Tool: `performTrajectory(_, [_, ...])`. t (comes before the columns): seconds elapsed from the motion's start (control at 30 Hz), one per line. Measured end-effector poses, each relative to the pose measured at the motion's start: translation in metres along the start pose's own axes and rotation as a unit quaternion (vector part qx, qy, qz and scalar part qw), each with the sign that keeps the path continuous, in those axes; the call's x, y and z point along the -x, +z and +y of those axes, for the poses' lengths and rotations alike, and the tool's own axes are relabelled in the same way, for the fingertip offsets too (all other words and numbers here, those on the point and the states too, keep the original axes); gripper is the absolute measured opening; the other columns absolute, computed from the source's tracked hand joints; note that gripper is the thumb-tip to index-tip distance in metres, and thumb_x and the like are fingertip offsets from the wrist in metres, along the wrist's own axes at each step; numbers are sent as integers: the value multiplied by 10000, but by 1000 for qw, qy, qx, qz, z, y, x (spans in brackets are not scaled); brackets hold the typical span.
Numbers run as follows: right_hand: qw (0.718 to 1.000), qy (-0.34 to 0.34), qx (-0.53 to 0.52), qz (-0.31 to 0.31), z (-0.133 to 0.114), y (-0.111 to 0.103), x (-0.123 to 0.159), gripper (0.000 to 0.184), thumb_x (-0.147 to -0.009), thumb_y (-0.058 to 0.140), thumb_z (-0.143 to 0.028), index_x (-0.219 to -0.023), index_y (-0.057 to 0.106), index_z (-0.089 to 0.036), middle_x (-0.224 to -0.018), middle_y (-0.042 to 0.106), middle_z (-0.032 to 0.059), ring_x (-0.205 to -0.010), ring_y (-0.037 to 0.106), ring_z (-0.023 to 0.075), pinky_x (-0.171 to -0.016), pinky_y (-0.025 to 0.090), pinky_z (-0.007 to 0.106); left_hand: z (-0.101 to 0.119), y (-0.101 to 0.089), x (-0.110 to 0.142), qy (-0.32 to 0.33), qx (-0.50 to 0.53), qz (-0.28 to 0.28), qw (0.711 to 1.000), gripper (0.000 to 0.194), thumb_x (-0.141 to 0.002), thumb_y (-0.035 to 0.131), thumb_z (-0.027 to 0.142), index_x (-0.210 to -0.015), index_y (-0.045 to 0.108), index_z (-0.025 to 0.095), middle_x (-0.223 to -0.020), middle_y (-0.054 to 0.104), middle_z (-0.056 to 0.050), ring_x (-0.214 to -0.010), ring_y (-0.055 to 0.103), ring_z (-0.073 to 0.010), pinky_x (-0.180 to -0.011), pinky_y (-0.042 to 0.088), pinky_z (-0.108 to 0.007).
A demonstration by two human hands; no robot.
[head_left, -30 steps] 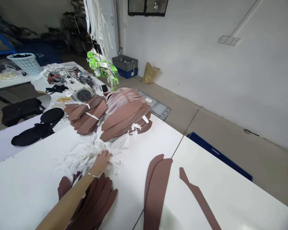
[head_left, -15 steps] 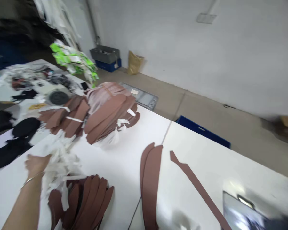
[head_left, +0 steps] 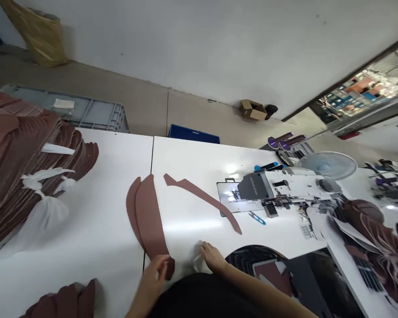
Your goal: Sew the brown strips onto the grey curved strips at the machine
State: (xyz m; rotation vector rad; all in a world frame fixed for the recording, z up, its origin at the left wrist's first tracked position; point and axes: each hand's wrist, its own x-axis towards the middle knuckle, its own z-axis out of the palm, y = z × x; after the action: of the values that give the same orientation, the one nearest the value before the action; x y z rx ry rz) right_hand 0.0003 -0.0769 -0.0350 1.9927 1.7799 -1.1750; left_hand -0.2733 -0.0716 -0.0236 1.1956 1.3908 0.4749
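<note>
My left hand is at the lower end of two overlapping brown curved cut pieces. Its fingers are half curled, with a gap showing between thumb and forefinger, and they overlap the near end of the larger piece. Close to the table's front edge is my right hand, fingers drawn together; a pale, thin scrap seems to be at its fingertips, too blurred to name. Beyond it lies a narrow, bent brown strip, untouched, its right end beside the sewing machine.
Blue thread snips lie in front of the machine. Tied stacks of brown pieces fill the left side, with another brown bundle at lower left. A grey crate and a blue bin stand behind the table.
The view has swung right, bringing the sewing machine fully into sight. My left hand has left the white ties and brown bundle for the overlapping pieces. My right hand has come into view.
</note>
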Motion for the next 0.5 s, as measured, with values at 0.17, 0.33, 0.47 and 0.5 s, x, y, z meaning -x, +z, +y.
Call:
performTrajectory(0.17, [987,-85,-136,-15,-54,-5,-9,249,-745,431,-19,-837,614,-160,-853,692,52,-785,663,178,-723,513,262,9,54,-18,66,30,-93,993,815,-642,540,172,-1436,452,331,-1498,407,38,-1395,375,-232,-1160,351,-369])
performTrajectory(0.33, [959,-190,-206,-30,-111,-36,-27,336,-807,519,-124,-1118,596,-223,-1006,688,11,-848,661,142,-755,521,233,26,7,-35,-48,82,-87,992,386,-722,514,446,-1038,705,335,-841,714,-32,-818,690,-256,-768,582,-403])
performTrajectory(0.47, [980,-118,-150,60,-87,-97,-70,397,-857,523,-222,-1253,541,-230,-1192,632,71,-942,641,187,-850,512,308,6,-112,-4,-146,59,67,985,620,-652,438,638,-1071,665,241,-589,572,-25,-522,554,-213,-480,499,-353])
performTrajectory(0.5, [983,-79,-135,92,-73,-113,-83,404,-863,489,-214,-1265,520,-187,-1225,607,123,-1007,622,224,-904,488,359,-2,-151,13,-157,42,144,976,692,-685,382,672,-1149,622,217,-607,567,-24,-537,554,-212,-503,504,-354])
